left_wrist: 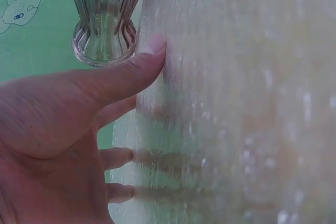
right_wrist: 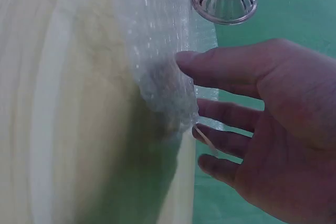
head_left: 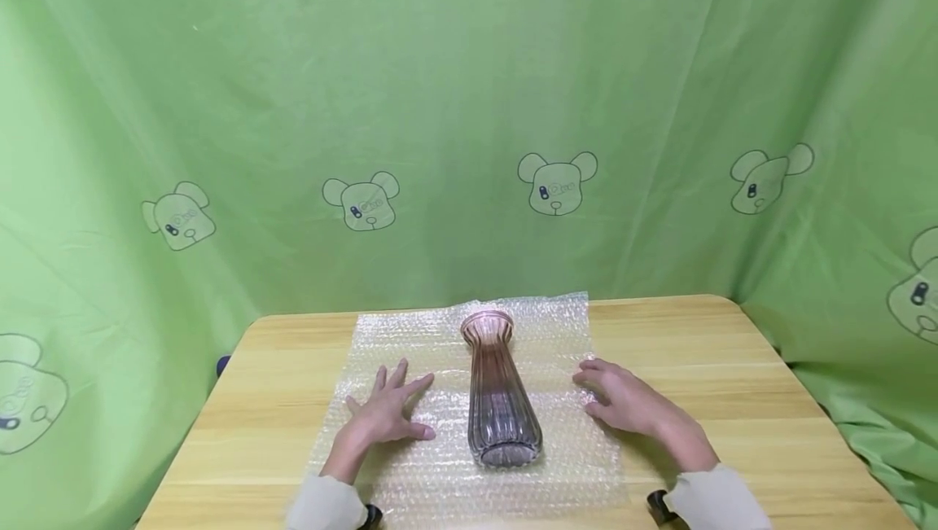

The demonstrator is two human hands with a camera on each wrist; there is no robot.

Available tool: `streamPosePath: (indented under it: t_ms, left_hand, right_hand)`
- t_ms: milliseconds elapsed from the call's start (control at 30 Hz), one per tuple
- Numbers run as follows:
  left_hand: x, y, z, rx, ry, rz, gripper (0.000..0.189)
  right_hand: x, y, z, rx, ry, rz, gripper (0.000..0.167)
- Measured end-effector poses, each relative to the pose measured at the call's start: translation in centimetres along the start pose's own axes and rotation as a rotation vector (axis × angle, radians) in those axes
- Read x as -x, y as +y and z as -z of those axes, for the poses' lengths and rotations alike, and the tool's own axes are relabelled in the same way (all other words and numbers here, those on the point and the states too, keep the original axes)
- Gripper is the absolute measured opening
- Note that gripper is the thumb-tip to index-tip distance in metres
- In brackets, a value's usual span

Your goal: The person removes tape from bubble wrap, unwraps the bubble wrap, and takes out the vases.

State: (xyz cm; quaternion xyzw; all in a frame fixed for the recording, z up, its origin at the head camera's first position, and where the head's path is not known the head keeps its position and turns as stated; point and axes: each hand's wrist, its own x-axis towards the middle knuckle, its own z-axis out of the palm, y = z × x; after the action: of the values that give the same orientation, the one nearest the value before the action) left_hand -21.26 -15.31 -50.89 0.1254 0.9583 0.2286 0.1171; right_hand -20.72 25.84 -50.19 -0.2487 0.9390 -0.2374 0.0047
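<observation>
A ribbed glass vase (head_left: 503, 400), pinkish at its flared mouth and grey toward the base, lies on its side on a sheet of bubble wrap (head_left: 564, 485). Its mouth points to the far edge of the table. My left hand (head_left: 384, 414) rests on the wrap left of the vase, its fingers spread and apart from the glass. On the other side my right hand (head_left: 630, 401) is at the sheet's right edge. In the right wrist view the thumb (right_wrist: 210, 64) touches the wrap, with the fingers loosely bent along that edge.
The bubble wrap lies over a light wood table (head_left: 740, 400), and its far edge reaches the table's back edge. A green curtain (head_left: 454, 107) with bear-head drawings hangs behind and on both sides.
</observation>
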Motion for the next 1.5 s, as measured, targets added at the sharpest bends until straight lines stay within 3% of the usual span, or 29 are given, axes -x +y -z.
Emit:
streamPosePath:
  t_ms: [400,567,900,1033,1300,1367,1500]
  left_hand:
    - [0.4,0.1,0.3,-0.020,0.025,0.002,0.093]
    - [0.4,0.5,0.2,-0.043,0.014,0.008,0.093]
    - [0.1,0.6,-0.2,-0.027,0.027,-0.016,0.092]
    - [0.4,1.3,-0.2,0.069,0.040,-0.052,0.082]
    - [-1.0,4.1,-0.3,0.339,0.084,-0.271,0.053]
    - [-1.5,4.7,-0.4,0.410,0.068,-0.264,0.054]
    - [-2.3,5.9,-0.7,0.584,-0.004,-0.174,0.067]
  right_hand:
    - [-1.2,-2.6,2.7,-0.043,0.160,0.033,0.044]
    - [-2.2,-3.8,1.9,-0.110,0.191,-0.014,0.048]
    - [-3.9,-4.8,-0.5,-0.229,0.174,-0.079,0.053]
    - [-4.0,-4.4,-1.3,-0.227,0.129,-0.104,0.053]
    - [-3.8,-3.6,-2.6,-0.221,0.089,-0.102,0.056]
    - [-3.8,-3.6,-2.7,-0.213,0.083,-0.095,0.055]
    - [-3.6,-3.7,-2.6,-0.168,0.053,-0.082,0.057]
